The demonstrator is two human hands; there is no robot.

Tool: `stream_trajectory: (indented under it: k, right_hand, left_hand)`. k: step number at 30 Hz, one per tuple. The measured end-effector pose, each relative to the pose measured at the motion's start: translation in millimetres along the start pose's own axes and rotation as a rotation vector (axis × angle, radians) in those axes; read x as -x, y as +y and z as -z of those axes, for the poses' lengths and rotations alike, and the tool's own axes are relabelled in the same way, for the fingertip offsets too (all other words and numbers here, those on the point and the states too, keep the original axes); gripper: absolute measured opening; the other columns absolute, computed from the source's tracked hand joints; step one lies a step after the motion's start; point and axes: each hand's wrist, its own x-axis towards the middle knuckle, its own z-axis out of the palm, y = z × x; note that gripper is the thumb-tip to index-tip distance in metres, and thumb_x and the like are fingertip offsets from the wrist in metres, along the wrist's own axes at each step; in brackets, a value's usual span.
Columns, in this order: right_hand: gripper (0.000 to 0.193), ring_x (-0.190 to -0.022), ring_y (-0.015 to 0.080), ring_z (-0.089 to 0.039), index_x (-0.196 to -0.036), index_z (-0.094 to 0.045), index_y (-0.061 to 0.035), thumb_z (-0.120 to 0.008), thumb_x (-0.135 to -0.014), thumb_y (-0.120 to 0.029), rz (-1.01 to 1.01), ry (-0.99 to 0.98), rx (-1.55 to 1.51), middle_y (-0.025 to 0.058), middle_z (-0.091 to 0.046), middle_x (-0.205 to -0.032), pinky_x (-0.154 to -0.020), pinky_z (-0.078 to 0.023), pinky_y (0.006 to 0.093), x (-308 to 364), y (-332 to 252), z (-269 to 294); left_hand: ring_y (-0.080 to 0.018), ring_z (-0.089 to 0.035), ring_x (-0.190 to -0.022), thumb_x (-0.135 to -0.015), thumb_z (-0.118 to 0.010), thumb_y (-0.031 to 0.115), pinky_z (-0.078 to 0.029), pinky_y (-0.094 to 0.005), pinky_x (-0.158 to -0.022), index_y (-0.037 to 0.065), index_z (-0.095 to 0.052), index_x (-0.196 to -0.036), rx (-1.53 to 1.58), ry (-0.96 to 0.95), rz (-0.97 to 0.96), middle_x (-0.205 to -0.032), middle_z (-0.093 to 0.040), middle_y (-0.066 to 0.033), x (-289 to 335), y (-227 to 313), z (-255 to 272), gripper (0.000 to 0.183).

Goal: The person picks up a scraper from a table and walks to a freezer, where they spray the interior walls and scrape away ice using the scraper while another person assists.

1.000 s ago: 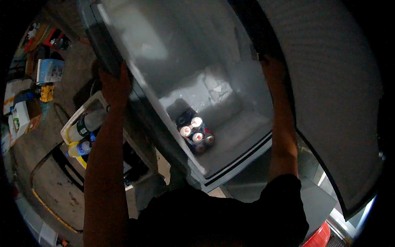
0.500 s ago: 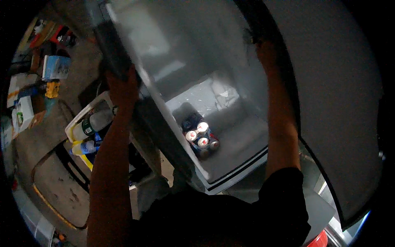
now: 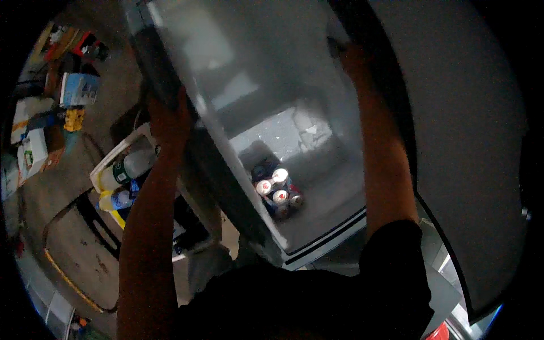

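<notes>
I look down into a large grey-white chest box [image 3: 238,68] with tall walls. My left hand [image 3: 167,116] grips its dark left rim. On the far right edge my right hand [image 3: 351,56] is closed over the other rim. Several drink cans [image 3: 276,190] with red and white tops stand clustered at the bottom of the box. A crumpled white wrapper [image 3: 306,127] lies on the box floor beyond them. Both forearms reach up from the lower edge of the view.
A white crate [image 3: 122,173] with plastic bottles and a yellow-capped container stands on the floor at the left. Boxes and packets [image 3: 54,107] lie scattered at the far left. A dark curved lid or wall [image 3: 470,141] fills the right side.
Both hands have slid further up along the rims, and the box has swung closer, so the cans sit lower and nearer the middle of the view.
</notes>
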Motion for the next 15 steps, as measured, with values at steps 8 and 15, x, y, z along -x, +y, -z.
stream_trajectory:
  k: [8, 15]
  right_hand:
    - [0.026, -0.098, 0.0362, -0.061, -0.103, -0.067, -0.0095, -0.059, -0.083, -0.023, 0.027, 0.173, -0.396, 0.0198, -0.064, -0.105, -0.088, -0.047, 0.0427, 54, 51, 30]
    - [0.034, -0.094, 0.0350, -0.062, -0.105, -0.066, -0.0062, -0.065, -0.076, -0.024, -0.045, -0.192, -0.183, 0.0189, -0.065, -0.102, -0.084, -0.049, 0.0437, 62, 75, 27]
  left_hand:
    - [-0.0418, -0.046, -0.120, -0.082, -0.054, 0.061, -0.038, -0.0439, -0.100, -0.010, -0.032, -0.134, -0.063, -0.038, 0.025, -0.133, -0.042, -0.0291, 3, 0, 5, 0.091]
    - [-0.0420, -0.047, -0.119, -0.080, -0.053, 0.064, -0.039, -0.0456, -0.099, -0.010, -0.030, -0.134, -0.165, -0.021, 0.143, -0.133, -0.042, -0.0298, -7, -25, -12, 0.094]
